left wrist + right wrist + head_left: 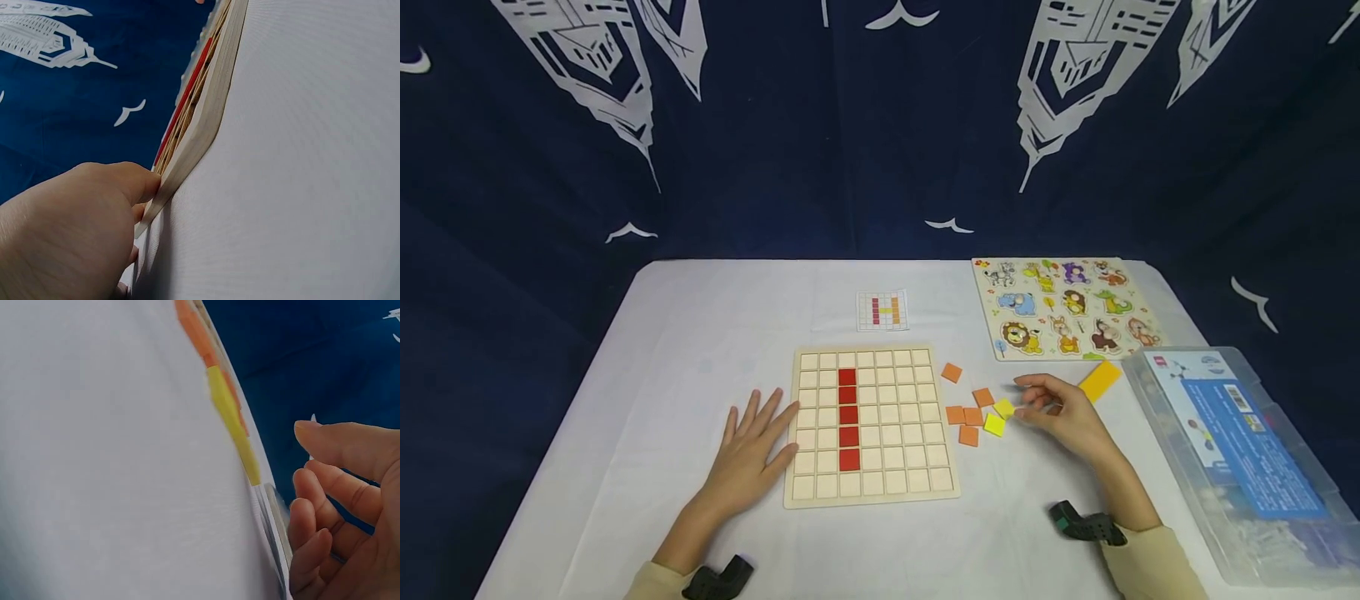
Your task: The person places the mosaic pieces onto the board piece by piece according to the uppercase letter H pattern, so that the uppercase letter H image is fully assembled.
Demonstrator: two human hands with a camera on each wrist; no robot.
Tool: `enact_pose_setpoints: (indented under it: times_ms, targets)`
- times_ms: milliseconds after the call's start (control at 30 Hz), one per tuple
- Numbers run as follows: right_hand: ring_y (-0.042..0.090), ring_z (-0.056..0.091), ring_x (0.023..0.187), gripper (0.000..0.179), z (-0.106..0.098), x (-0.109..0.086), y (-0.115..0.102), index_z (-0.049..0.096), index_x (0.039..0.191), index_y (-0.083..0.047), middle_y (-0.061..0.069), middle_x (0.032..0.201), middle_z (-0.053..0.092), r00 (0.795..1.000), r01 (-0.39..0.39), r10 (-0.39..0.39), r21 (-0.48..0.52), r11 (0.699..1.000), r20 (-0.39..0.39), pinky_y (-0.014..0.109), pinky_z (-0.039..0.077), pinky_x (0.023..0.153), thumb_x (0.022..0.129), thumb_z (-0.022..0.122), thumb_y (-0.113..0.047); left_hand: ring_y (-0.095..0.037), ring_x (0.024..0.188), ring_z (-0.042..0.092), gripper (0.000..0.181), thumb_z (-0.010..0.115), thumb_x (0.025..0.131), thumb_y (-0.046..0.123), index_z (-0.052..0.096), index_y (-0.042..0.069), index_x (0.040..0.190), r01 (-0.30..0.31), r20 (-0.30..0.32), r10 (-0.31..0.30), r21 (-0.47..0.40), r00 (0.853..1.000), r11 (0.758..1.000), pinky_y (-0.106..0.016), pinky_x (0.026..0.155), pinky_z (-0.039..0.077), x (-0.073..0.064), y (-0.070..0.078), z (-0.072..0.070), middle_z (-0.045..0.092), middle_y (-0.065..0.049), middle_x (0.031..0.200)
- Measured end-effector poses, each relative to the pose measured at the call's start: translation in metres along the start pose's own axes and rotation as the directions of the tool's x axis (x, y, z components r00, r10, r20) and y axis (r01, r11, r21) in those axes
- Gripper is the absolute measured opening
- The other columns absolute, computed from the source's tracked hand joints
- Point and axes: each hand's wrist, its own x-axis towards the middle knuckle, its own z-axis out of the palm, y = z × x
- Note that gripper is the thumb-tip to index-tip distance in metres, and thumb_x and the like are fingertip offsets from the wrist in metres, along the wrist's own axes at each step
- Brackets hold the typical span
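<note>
Hands (pixel 748 454) (pixel 1070 418) flank the board (pixel 897 433), red column (pixel 848 415) running near-to-far.

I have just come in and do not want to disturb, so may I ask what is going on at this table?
A person has a left hand at the left edge of a grid board, where five red squares stand in the third column from the left. The right hand, apparently holding nothing, is beside two yellow squares. Five orange squares lie right of the board. Beyond it, a small card shows a red, yellow and orange pattern.
</note>
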Motion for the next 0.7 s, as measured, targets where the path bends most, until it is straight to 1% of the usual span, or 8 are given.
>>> enact_pose_setpoints:
  times_ms: [167,367,700]
  targets:
    - [0.008,0.054,0.074,0.039,0.006,0.002,0.008,0.065,0.118,-0.001,0.012,0.091,0.064,1.0,-0.009,0.009,-0.019,1.0,0.018,0.02,0.045,0.065,0.081,0.076,-0.002,-0.042,0.15,0.009,0.057,0.057,0.097,0.033,0.043,0.017,0.149,-0.002,0.0,0.002,0.006,1.0,1.0,-0.064,0.116,-0.001,0.001,0.0,0.001,0.026,-0.013,0.161]
    - [0.009,0.053,0.074,0.038,0.01,0.002,0.008,0.066,0.117,-0.004,0.008,0.091,0.065,0.999,-0.031,0.033,-0.079,0.996,0.024,0.02,0.044,0.065,0.081,0.078,-0.005,-0.041,0.151,0.009,0.057,0.057,0.096,0.033,0.043,0.018,0.149,0.0,-0.001,0.0,0.01,1.0,1.0,-0.064,0.116,0.0,0.0,-0.001,0.002,0.026,-0.013,0.161]
    - [0.008,0.051,0.073,0.035,0.012,0.002,0.011,0.068,0.114,-0.005,0.006,0.089,0.065,1.0,-0.012,0.014,-0.127,0.992,0.016,0.02,0.042,0.062,0.08,0.077,-0.002,-0.042,0.15,0.01,0.057,0.058,0.096,0.033,0.043,0.017,0.149,-0.009,-0.008,0.009,0.009,1.0,1.0,-0.064,0.116,0.001,0.001,-0.001,0.001,0.028,-0.013,0.16]
